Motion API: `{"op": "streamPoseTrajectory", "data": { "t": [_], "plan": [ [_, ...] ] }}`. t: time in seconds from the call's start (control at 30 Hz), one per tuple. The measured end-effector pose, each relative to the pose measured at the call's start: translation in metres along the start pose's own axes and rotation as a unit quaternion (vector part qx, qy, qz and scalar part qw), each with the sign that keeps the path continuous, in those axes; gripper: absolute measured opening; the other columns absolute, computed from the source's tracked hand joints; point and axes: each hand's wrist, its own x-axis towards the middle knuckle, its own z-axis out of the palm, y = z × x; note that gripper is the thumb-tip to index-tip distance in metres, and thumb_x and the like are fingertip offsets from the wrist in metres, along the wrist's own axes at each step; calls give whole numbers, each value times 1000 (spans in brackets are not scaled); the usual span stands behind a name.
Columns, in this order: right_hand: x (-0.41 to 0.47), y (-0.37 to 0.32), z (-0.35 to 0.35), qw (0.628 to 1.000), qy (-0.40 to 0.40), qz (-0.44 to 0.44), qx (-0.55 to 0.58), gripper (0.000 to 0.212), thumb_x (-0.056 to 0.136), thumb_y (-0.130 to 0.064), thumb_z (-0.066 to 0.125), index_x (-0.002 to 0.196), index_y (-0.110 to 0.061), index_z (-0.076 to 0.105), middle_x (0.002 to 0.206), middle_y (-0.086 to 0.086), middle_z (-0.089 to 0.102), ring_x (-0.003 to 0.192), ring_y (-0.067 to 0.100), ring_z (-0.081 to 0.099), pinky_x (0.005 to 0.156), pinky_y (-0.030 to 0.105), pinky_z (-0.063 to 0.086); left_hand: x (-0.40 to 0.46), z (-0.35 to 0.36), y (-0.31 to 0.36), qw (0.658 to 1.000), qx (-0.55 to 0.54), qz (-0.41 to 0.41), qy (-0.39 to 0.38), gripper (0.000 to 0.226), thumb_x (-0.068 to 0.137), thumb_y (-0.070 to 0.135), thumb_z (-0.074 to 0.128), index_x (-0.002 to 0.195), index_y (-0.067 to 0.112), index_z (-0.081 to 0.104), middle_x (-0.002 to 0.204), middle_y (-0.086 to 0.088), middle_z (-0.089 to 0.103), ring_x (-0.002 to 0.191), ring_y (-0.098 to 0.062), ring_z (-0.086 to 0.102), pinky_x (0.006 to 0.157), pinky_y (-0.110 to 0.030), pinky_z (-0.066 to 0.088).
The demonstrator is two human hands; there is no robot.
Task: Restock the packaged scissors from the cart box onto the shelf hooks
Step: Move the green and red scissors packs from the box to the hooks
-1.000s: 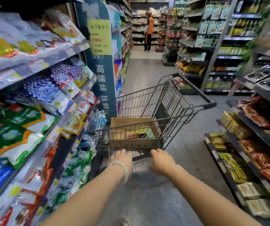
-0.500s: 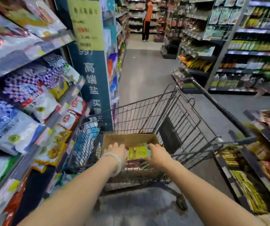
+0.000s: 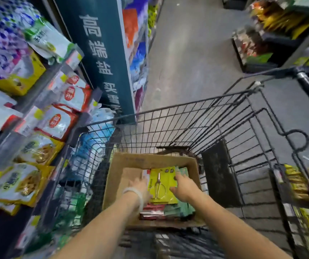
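Moved since a second ago: both hands, from the cart rim into the cardboard box (image 3: 120, 176). Wire cart (image 3: 187, 116): box at its near end. Yellow scissors pack (image 3: 161, 184): topmost, against the box's right wall, over red and green packs. Left hand (image 3: 140, 186): at the pack's left edge. Right hand (image 3: 183, 187): at its right edge. Grip: cannot tell.

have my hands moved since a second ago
Yes. Both hands, left and right, went from the cart's near edge forward into the cardboard box, onto the yellow scissors pack.
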Motion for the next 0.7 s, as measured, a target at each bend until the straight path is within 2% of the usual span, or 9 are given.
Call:
{"op": "streamPoseTrajectory", "data": {
  "t": [0.1,0.2,0.33,0.4,0.5,0.63,0.7],
  "plan": [
    [45,16,17,995,-48,54,63,50,92,-34,52,134,-8,41,137,13,50,125,30,48,97,31,41,48,19,10,997,-67,-22,-39,67,93,25,52,149,13,16,152,-12,26,137,-30,34,109,-35,32],
    [81,27,35,988,-64,92,110,47,91,-32,54,131,-9,44,133,13,54,123,27,51,94,28,43,87,42,15,994,-71,-30,-77,60,92,29,54,144,14,27,147,-12,32,134,-29,38,107,-34,34],
    [117,36,50,980,-63,121,143,40,90,-28,57,125,-12,46,126,11,59,116,28,56,85,28,45,129,64,13,992,-90,-55,-69,58,89,35,55,137,13,31,140,-13,39,129,-32,42,102,-35,38],
    [128,41,53,973,-39,140,179,34,88,-21,59,119,-12,49,121,10,62,112,27,59,76,24,43,144,73,12,988,-124,-72,-61,58,89,37,56,137,14,31,139,-13,40,128,-31,43,101,-34,38],
    [137,46,60,962,5,174,212,35,84,-15,62,116,-12,48,119,9,60,109,26,59,69,21,35,161,83,11,976,-174,-116,-60,66,87,40,58,140,14,29,143,-11,39,130,-30,43,103,-33,39],
    [141,50,68,949,-5,199,245,49,81,-16,69,123,-12,45,115,7,62,104,21,61,70,21,40,173,83,10,957,-213,-179,-77,84,74,45,73,138,7,32,141,-11,44,127,-27,47,102,-34,43],
    [142,52,67,949,-19,208,235,44,80,-19,71,118,-9,50,116,8,62,105,22,60,72,22,40,172,78,11,950,-223,-202,-84,88,68,43,78,135,5,35,135,-9,49,122,-25,51,99,-34,47]
  ]
}}
